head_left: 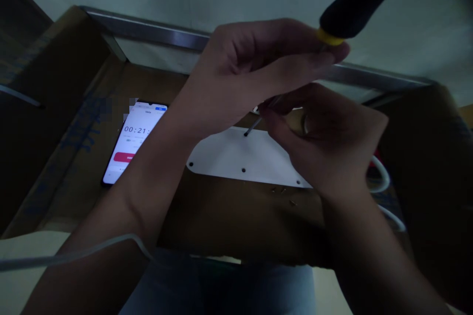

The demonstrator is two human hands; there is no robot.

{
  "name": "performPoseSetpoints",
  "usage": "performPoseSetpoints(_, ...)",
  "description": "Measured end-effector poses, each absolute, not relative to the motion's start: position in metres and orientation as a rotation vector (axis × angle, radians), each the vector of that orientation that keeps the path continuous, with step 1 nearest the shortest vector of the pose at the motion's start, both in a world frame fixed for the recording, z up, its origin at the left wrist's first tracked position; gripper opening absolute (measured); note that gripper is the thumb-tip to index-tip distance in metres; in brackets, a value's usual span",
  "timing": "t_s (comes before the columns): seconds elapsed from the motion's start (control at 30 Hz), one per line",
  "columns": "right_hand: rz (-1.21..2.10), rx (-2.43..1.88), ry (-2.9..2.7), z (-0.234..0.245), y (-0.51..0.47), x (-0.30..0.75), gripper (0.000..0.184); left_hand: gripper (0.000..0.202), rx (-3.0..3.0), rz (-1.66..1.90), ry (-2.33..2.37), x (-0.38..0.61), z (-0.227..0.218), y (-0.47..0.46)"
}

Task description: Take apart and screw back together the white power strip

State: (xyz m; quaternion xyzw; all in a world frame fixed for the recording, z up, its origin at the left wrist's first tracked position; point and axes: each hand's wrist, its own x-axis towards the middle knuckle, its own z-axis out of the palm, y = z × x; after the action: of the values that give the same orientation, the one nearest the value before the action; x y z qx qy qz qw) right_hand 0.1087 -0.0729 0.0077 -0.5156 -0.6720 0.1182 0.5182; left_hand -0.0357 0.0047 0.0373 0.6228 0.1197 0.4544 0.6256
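Screwdriver (pixel 356 7), metal-shafted, is pinched by left hand (pixel 254 66) and right hand (pixel 328 133) over smooth, round-holed white panel (pixel 264 157).

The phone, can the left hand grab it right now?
Probably not yet: the left hand has its grip on the screwdriver. If it let go, probably yes, since nothing seems to lie on the part of the phone that shows.

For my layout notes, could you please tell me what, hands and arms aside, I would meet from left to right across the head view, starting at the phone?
Phone → front-left hole in the white panel → its front middle hole → small screws → white curved cable.
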Motion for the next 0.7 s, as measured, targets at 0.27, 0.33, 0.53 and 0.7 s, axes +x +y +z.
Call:
performPoseSetpoints(0.27,0.257,-1.225,-1.639,0.01,-0.073,0.1098,0.009,0.011,1.496,1.123,0.343,-0.0367,0.0387,0.0077)
performPoseSetpoints(0.33,0.225,-1.233,-1.632,0.0094,-0.0733,0.1099,0.007,0.014,1.483,1.121,0.291,-0.0362,0.0384,0.0082)
performPoseSetpoints(0.53,0.136,-1.265,-1.68,0.0111,-0.0766,0.1089,0.009,0.011,1.505,1.113,0.312,-0.0364,0.0382,0.0077)
performPoseSetpoints(0.7,0.095,-1.277,-1.684,0.0127,-0.0771,0.1086,0.012,0.013,1.481,1.106,0.289,-0.0362,0.0384,0.0059)
